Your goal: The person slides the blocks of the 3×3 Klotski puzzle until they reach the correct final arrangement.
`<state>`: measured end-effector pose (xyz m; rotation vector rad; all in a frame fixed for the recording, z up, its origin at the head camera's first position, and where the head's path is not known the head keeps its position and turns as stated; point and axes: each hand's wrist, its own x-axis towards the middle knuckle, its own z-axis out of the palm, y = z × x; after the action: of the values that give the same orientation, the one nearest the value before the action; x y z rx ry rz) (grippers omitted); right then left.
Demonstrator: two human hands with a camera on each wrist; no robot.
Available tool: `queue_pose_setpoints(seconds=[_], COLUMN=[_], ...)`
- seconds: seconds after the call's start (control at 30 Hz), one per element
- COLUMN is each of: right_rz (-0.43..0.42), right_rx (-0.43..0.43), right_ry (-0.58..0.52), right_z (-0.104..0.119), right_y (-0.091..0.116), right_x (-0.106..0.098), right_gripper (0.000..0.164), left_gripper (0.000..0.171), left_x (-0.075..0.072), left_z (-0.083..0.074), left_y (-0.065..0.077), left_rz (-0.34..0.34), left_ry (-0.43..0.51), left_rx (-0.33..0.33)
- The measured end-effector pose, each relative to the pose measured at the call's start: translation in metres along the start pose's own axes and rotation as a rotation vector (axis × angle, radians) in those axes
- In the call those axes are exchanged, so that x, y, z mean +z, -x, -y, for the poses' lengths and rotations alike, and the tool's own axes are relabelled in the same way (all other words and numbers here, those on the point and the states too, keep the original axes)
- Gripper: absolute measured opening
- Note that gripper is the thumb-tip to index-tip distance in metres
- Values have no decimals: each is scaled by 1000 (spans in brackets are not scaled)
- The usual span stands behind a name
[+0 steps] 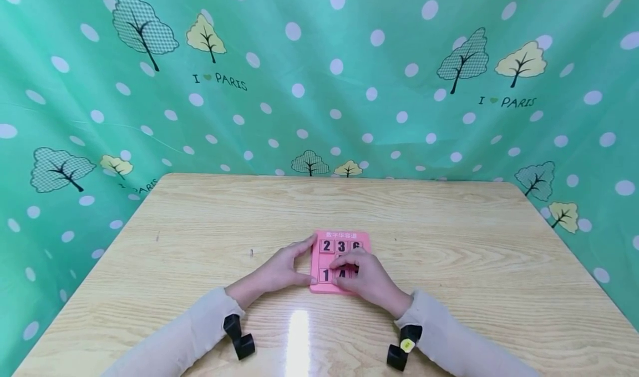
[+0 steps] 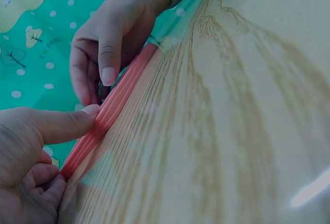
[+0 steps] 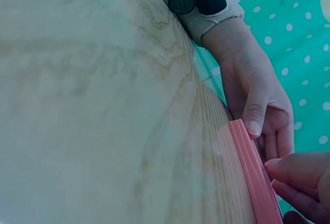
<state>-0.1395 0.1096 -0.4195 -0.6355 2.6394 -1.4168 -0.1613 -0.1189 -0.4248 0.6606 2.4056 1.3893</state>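
Green curtain [image 1: 334, 133] tops the frame: draped cloth, pale dots, printed trees. Below it, the table [image 1: 199, 210], smooth light wood grain, glare streak [image 1: 298, 344] at bottom centre. Beige sleeves [image 1: 170, 332] enter lower left and lower right. Left hand [image 1: 279, 269], centre of frame, thumb and index spread wide, grips the board's left edge near two corners. Right hand [image 1: 366, 274], just right of centre, fingers bent over the tiles, thumb and index tips slightly apart, pinching nothing visible (can't tell how firmly they touch). Pink board [image 1: 315, 258] lies flat below frame centre: thin, rectangular, plastic-looking, pale lettering along the top. Step in hand looks like working a tile while the left hand steadies the frame; next move probably calls for light fingertip pressure and a straight slide, board kept still. Black wrist devices [image 1: 241, 338] at both cuffs, hard and boxy. Smallest: square tiles with bold black digits, 2 [image 1: 326, 246] at the board's upper left, 1 [image 1: 326, 275] at its lower left, bare slot [image 1: 326, 260] between; several others partly covered.
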Motion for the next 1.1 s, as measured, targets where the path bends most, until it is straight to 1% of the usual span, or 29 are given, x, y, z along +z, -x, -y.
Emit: queue_pose_setpoints(seconds=[0.2, 0.43, 0.83, 1.1], right_rz=[-18, -40, -39, -43], right_rx=[0, -21, -53, -67], right_ry=[17, 13, 25, 69], right_z=[-1, -2, -2, -1], right_y=[2, 3, 3, 0], right_x=[2, 4, 4, 3], right_gripper=[24, 24, 24, 24], left_gripper=[93, 92, 92, 92], left_x=[0, 0, -1, 0], left_z=[0, 0, 1, 2], left_y=[-1, -1, -1, 0], left_rz=[0, -2, 1, 6], left_ry=[-10, -13, -14, -13], left_rx=[-1, 1, 1, -3])
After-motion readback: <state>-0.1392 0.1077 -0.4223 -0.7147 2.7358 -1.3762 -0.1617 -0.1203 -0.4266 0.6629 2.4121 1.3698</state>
